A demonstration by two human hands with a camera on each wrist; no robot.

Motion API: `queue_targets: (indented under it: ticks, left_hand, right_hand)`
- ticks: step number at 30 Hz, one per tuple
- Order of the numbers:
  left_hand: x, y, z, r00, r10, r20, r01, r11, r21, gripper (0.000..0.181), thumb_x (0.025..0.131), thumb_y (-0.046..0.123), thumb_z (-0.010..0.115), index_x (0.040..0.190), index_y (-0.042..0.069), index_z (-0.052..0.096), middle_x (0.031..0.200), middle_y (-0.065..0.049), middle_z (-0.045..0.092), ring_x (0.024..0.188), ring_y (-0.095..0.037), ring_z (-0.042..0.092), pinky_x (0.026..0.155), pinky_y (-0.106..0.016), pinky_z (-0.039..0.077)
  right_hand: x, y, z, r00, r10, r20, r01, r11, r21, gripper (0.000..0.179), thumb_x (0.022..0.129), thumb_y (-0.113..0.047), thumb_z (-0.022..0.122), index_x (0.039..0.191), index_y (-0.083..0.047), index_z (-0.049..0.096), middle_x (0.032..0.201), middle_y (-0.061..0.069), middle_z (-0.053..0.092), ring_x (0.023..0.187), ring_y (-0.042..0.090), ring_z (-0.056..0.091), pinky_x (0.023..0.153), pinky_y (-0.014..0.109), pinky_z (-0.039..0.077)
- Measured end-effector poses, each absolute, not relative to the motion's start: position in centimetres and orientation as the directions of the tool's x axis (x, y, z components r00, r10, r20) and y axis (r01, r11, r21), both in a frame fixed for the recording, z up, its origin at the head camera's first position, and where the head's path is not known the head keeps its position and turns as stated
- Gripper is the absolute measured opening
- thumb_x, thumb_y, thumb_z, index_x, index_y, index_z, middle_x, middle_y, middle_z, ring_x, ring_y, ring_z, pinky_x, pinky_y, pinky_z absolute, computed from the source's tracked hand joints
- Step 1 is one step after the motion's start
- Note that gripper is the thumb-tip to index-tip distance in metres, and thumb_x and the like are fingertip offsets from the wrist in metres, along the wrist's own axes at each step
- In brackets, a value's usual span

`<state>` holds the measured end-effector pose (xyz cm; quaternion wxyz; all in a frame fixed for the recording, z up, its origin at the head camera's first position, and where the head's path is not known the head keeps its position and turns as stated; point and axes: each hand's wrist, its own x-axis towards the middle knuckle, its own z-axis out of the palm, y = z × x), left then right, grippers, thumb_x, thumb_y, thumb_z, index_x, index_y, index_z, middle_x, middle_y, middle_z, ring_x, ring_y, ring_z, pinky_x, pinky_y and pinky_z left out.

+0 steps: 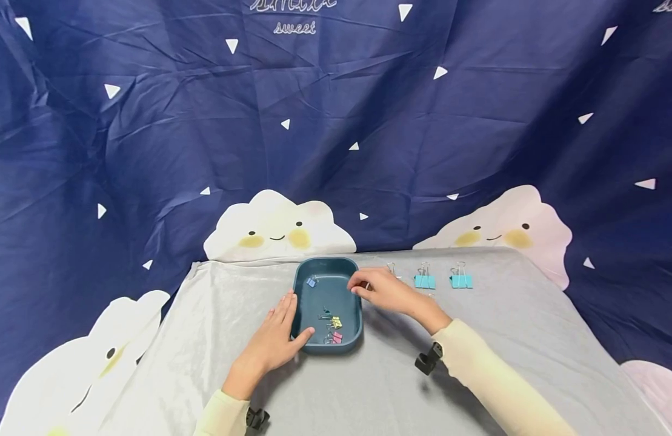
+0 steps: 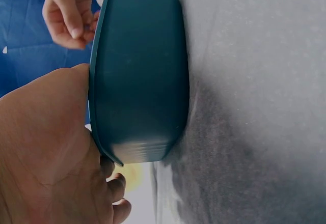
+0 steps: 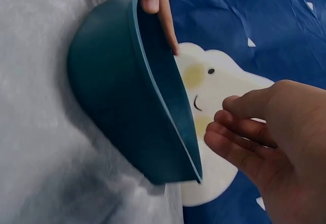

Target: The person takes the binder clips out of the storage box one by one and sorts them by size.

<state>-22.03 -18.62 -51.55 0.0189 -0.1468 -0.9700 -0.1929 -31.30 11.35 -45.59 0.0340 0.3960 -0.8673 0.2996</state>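
A dark teal tray point(image 1: 327, 349) stands on the cloth. Inside it lie a small blue binder clip point(image 1: 311, 282), a dark green one point(image 1: 327, 310), a yellow one point(image 1: 336, 323) and a pink one point(image 1: 336, 337). My left hand point(image 1: 277, 339) rests on the tray's left rim, fingers straight and thumb over the near-left corner. Above the right rim hovers my right hand point(image 1: 387, 290), its fingers loosely bent; in the right wrist view nothing shows between the thumb and fingers point(image 3: 216, 137). Each wrist view shows the tray's outer wall point(image 2: 142, 71), hiding its contents.
Two turquoise binder clips point(image 1: 425, 281) point(image 1: 462, 280) stand on the grey cloth point(image 1: 401, 387) right of the tray. Another clip's wire handles point(image 1: 391, 268) show behind the right hand, which hides its body. A dark blue curtain point(image 1: 325, 169) with clouds hangs behind the table.
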Motion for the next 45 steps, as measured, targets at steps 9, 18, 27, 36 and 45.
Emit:
queue_targets:
  ticks: [9, 18, 27, 36, 45]
  left_hand:
    - [-22.1, -18.7, -51.5, -0.956, 0.281, 0.081, 0.291, 0.886, 0.36, 0.094, 0.107, 0.059, 0.054, 0.169, -0.002, 0.019, 0.178, -0.019, 0.017, 0.165, -0.037, 0.02, 0.133, -0.058, 0.025]
    - [-22.1, -18.7, -51.3, -0.953, 0.292, 0.085, 0.302, 0.886, 0.352, 0.093, 0.108, 0.059, 0.052, 0.169, -0.003, 0.018, 0.179, -0.019, 0.016, 0.165, -0.038, 0.019, 0.133, -0.059, 0.025]
    - [-22.1, -18.6, -51.2, -0.954, 0.288, 0.086, 0.3, 0.885, 0.356, 0.093, 0.107, 0.058, 0.053, 0.168, -0.003, 0.019, 0.178, -0.02, 0.016, 0.166, -0.038, 0.019, 0.133, -0.059, 0.025]
    - [-21.8, -18.6, -51.7, -0.954, 0.288, 0.08, 0.298, 0.886, 0.356, 0.093, 0.107, 0.058, 0.054, 0.169, -0.003, 0.02, 0.178, -0.02, 0.017, 0.165, -0.038, 0.02, 0.132, -0.061, 0.026]
    - [-22.0, -18.6, -51.6, -0.957, 0.28, 0.077, 0.288, 0.885, 0.366, 0.092, 0.107, 0.058, 0.053, 0.169, -0.002, 0.018, 0.179, -0.018, 0.015, 0.166, -0.038, 0.018, 0.132, -0.061, 0.024]
  right_hand:
    - [-30.8, 8.1, -45.9, -0.59, -0.799, 0.111, -0.747, 0.489, -0.45, 0.019, 0.101, -0.01, 0.071, 0.119, -0.009, 0.076, 0.116, 0.005, 0.074, 0.098, 0.013, 0.073, 0.088, 0.029, 0.061]
    - [-29.8, 6.1, -47.2, -0.503, -0.857, -0.117, -0.787, 0.509, -0.348, 0.049, 0.094, -0.012, 0.081, 0.141, -0.014, 0.068, 0.148, 0.008, 0.059, 0.131, 0.026, 0.063, 0.109, 0.041, 0.056]
    - [-29.2, 4.9, -48.3, -0.501, -0.85, -0.162, -0.83, 0.525, -0.188, 0.018, 0.095, -0.021, 0.081, 0.109, -0.033, 0.081, 0.104, -0.013, 0.07, 0.089, 0.003, 0.064, 0.075, 0.024, 0.055]
    - [-29.2, 5.2, -49.2, -0.491, -0.869, -0.05, -0.842, 0.489, -0.228, 0.021, 0.09, -0.018, 0.085, 0.082, -0.028, 0.068, 0.089, -0.015, 0.06, 0.074, 0.0, 0.05, 0.064, 0.019, 0.041]
    - [-29.8, 5.5, -49.4, -0.547, -0.836, 0.053, -0.795, 0.498, -0.346, 0.017, 0.096, -0.007, 0.073, 0.096, -0.021, 0.065, 0.081, -0.015, 0.058, 0.071, 0.0, 0.051, 0.066, 0.019, 0.043]
